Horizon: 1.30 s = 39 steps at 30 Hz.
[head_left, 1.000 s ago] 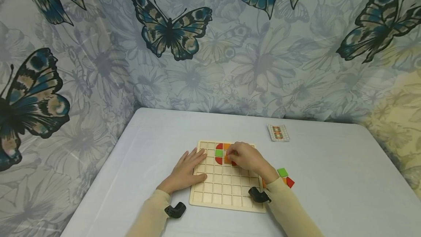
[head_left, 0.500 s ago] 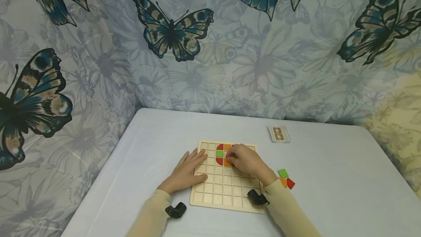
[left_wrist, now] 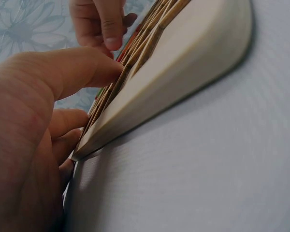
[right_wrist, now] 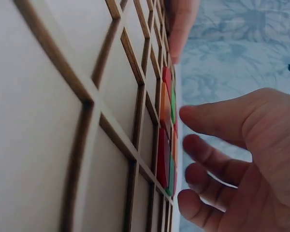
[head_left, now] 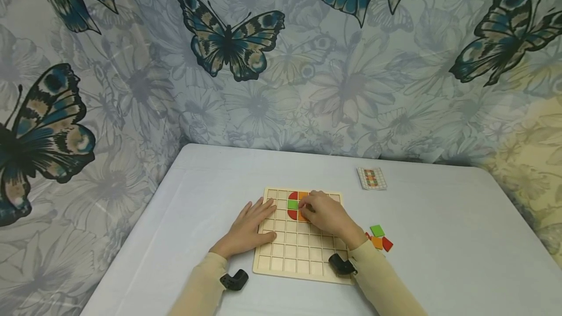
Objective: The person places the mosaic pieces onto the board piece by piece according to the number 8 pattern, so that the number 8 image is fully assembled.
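A wall printed with blue butterflies and pale flowers stands behind a white worktop. Two cream sleeves reach in from below. Between them a pale wooden grid board lies flat on the worktop, probably set there so both hands reach it easily.

The left hand rests on the board's left edge with fingers spread and thumb apart, seemingly to steady it. The right hand bends over the far part of the board; the right wrist view shows its thumb and fingertips apart, with nothing visible between them, a pose that suits small flat pieces.

Beyond the board, to the right, a printed card showing coloured shapes lies in plain sight. Smallest are the tiles: a block of red, green and orange tiles sits in the squares beneath the right hand, ridges holding each in place. A few loose tiles lie just beside the right forearm, likely for easy reach.
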{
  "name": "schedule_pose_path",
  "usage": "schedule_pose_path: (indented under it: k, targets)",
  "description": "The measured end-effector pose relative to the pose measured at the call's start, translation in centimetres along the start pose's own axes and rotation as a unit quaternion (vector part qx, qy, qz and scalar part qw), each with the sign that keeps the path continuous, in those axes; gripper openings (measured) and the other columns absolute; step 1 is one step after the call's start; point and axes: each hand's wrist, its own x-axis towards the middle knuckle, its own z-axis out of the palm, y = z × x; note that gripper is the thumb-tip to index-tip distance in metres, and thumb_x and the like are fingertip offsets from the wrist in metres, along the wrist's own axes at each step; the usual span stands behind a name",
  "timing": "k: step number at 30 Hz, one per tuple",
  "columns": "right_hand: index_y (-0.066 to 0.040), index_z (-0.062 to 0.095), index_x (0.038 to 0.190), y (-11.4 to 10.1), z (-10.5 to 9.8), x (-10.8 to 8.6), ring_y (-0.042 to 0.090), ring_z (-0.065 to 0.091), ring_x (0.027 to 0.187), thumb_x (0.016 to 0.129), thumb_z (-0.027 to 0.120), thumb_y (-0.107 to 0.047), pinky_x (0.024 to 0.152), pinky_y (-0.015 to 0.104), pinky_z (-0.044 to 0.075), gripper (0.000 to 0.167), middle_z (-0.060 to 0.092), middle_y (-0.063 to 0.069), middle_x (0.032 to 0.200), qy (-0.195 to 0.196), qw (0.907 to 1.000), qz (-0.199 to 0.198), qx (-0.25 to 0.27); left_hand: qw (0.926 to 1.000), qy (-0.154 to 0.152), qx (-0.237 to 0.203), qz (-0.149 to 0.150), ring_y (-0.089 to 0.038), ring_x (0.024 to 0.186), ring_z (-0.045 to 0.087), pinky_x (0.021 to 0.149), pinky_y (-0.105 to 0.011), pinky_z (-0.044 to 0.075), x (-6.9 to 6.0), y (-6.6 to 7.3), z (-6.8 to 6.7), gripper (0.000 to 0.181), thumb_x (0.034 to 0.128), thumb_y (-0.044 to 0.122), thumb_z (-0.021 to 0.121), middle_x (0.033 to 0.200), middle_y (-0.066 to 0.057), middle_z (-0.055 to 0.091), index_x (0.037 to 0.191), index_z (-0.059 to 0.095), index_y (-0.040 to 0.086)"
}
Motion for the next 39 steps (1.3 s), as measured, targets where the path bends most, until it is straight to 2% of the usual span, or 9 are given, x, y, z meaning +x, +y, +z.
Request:
schedule_pose_path:
  k: [4,7,10,14,21,26,31,32,39]
  targets:
    - [-0.017,0.076,0.117,0.1,0.3,-0.1,0.011,0.048,0.082,0.098,0.063,-0.009,0.066,0.026,0.045,0.025,0.060,-0.001,0.092,0.005,0.9985,-0.054,-0.003,1.0000,0.000,0.002,0.005,-0.022,0.161,0.009,0.132,-0.050,0.000,0.0,0.0,0.0,0.074,0.0908,0.039,0.065,0.169,0.002,0.025,0.157,0.040,0.015]
    - [-0.017,0.077,0.118,0.0,0.6,-0.1,0.012,0.047,0.083,0.096,0.062,-0.003,0.069,0.025,0.044,0.030,0.061,0.002,0.094,0.002,0.9955,-0.095,-0.004,1.0000,0.000,0.006,0.008,-0.023,0.161,0.010,0.132,-0.050,0.001,-0.1,0.1,-0.1,0.074,0.0912,0.040,0.064,0.169,0.002,0.026,0.156,0.040,0.015]
    - [-0.016,0.078,0.115,-0.1,0.6,-0.2,0.012,0.047,0.084,0.094,0.062,0.000,0.072,0.025,0.044,0.031,0.061,0.003,0.094,0.002,0.9940,-0.109,-0.006,0.9999,0.003,0.008,0.010,-0.023,0.161,0.011,0.131,-0.051,0.001,-0.1,0.1,-0.1,0.073,0.0914,0.040,0.064,0.169,0.001,0.027,0.156,0.041,0.014]
    - [-0.017,0.079,0.113,-0.3,0.5,-0.2,0.013,0.048,0.085,0.095,0.062,-0.003,0.071,0.026,0.046,0.028,0.063,0.003,0.096,0.014,0.9956,-0.092,-0.011,0.9999,0.003,0.006,0.008,-0.023,0.161,0.010,0.132,-0.051,0.001,0.0,0.1,-0.1,0.074,0.0912,0.040,0.065,0.169,0.002,0.026,0.156,0.041,0.014]
    - [-0.019,0.075,0.122,-0.5,0.6,-0.2,0.015,0.047,0.086,0.097,0.062,-0.005,0.070,0.027,0.045,0.032,0.062,0.004,0.100,0.012,0.9984,-0.053,-0.017,1.0000,0.000,0.006,0.006,-0.022,0.161,0.009,0.132,-0.050,0.001,0.0,0.0,0.0,0.074,0.0909,0.041,0.064,0.169,0.003,0.025,0.157,0.040,0.015]
    - [-0.020,0.077,0.117,-0.6,0.7,-0.1,0.018,0.053,0.089,0.097,0.062,-0.006,0.082,0.041,0.054,0.028,0.063,0.005,0.101,0.013,0.9992,-0.036,-0.013,1.0000,0.001,0.007,0.007,-0.022,0.161,0.010,0.132,-0.050,0.001,0.0,0.0,-0.1,0.074,0.0909,0.041,0.065,0.169,0.002,0.026,0.156,0.041,0.015]
    - [-0.019,0.079,0.110,-0.6,0.6,-0.1,0.016,0.049,0.086,0.097,0.061,-0.006,0.076,0.035,0.050,0.025,0.064,0.004,0.100,0.024,0.9994,-0.016,-0.017,1.0000,-0.002,0.008,0.004,-0.022,0.161,0.009,0.131,-0.049,0.001,0.0,0.0,-0.1,0.075,0.0905,0.040,0.065,0.169,0.003,0.025,0.157,0.040,0.015]
    - [-0.018,0.079,0.111,-0.6,0.6,-0.1,0.016,0.046,0.085,0.098,0.061,-0.006,0.072,0.033,0.047,0.026,0.064,0.004,0.100,0.024,0.9994,-0.015,-0.017,1.0000,-0.001,0.008,0.005,-0.022,0.161,0.010,0.131,-0.050,0.001,0.0,0.0,-0.1,0.075,0.0904,0.039,0.065,0.169,0.002,0.025,0.157,0.040,0.015]
    - [-0.023,0.072,0.128,-0.6,1.1,0.1,0.015,0.042,0.083,0.093,0.059,0.003,0.075,0.033,0.048,0.045,0.060,0.006,0.104,0.017,0.9984,-0.042,-0.033,0.9999,-0.003,0.013,0.006,-0.023,0.161,0.009,0.131,-0.050,0.001,0.0,0.0,-0.2,0.075,0.0913,0.040,0.065,0.169,0.002,0.025,0.157,0.040,0.015]
